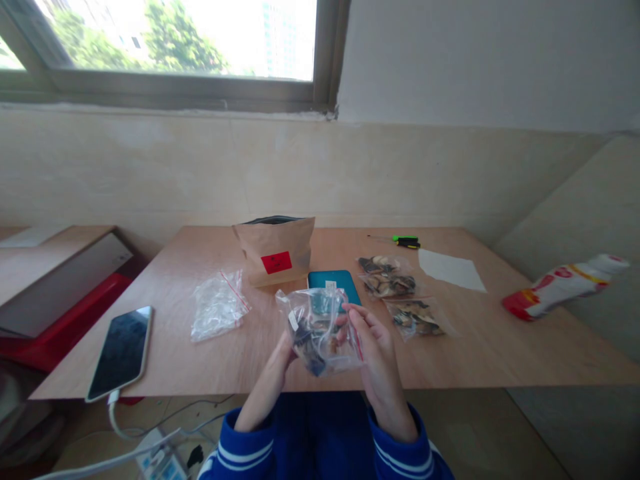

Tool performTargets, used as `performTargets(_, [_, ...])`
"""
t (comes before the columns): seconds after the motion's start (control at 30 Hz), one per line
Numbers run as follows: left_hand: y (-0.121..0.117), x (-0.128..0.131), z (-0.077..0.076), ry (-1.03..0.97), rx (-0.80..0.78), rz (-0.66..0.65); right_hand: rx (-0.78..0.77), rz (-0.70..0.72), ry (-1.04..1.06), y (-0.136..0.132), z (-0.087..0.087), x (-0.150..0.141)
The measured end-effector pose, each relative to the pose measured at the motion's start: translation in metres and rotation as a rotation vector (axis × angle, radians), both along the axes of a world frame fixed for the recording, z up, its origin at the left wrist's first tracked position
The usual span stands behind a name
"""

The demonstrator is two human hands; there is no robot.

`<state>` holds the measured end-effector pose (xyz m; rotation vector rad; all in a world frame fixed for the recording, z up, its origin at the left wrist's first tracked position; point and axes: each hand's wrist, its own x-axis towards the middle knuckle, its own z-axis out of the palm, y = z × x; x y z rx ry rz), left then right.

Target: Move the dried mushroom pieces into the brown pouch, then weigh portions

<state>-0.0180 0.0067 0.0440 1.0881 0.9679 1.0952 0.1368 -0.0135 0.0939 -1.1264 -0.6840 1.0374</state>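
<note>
A small clear zip bag [320,328] with dark dried pieces inside is held up above the near edge of the wooden table [210,373]. My left hand [286,347] grips its left side from behind, mostly hidden by the plastic. My right hand [376,347] pinches the bag's right edge near its red seal strip. Just behind the bag lies a teal flat device [336,281]. A brown paper pouch [277,250] with a red label stands further back.
Two filled clear bags [387,275] [418,317] lie to the right, a stack of empty clear bags [218,305] to the left. A phone [121,350] on a cable rests near the left edge. A white sheet [451,269], a green screwdriver [406,241] and a red-white pack [563,283] lie right.
</note>
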Motion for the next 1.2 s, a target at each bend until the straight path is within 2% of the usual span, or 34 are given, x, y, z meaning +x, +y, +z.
performTargets(0.07, [-0.001,0.003,-0.003,-0.080,-0.075,0.006,0.007,-0.004,-0.106,0.003,-0.009,-0.002])
performTargets(0.2, [-0.001,0.006,-0.007,-0.068,-0.103,0.175,0.098,-0.296,-0.499,0.005,-0.019,-0.009])
performTargets(0.23, [-0.001,0.007,-0.008,-0.050,-0.112,0.187,0.128,-0.312,-0.594,0.004,-0.019,-0.011])
performTargets(0.27, [-0.001,0.008,-0.009,-0.035,-0.133,0.178,0.159,-0.271,-0.671,0.003,-0.018,-0.013])
performTargets(0.37, [-0.001,0.009,-0.010,0.004,-0.202,0.133,0.227,-0.009,-0.768,0.000,-0.014,-0.017])
performTargets(0.47, [-0.002,0.007,-0.007,0.066,-0.174,0.150,0.217,0.142,-0.742,0.000,-0.015,-0.019])
performTargets(0.63, [-0.004,0.003,0.004,0.163,0.019,0.161,0.186,0.324,-0.742,-0.001,-0.023,-0.019])
performTargets(0.8, [-0.004,0.004,0.006,0.214,0.093,0.149,0.172,0.312,-0.734,-0.003,-0.024,-0.020])
performTargets(0.9, [-0.003,0.004,0.004,0.207,0.096,0.168,0.170,0.312,-0.672,-0.001,-0.027,-0.021])
performTargets(1.0, [0.000,0.004,0.002,0.204,0.070,0.213,0.136,0.391,-0.579,0.001,-0.028,-0.020])
performTargets(1.2, [0.004,0.002,0.002,0.113,-0.032,0.337,0.033,0.517,-0.268,-0.001,-0.024,-0.018])
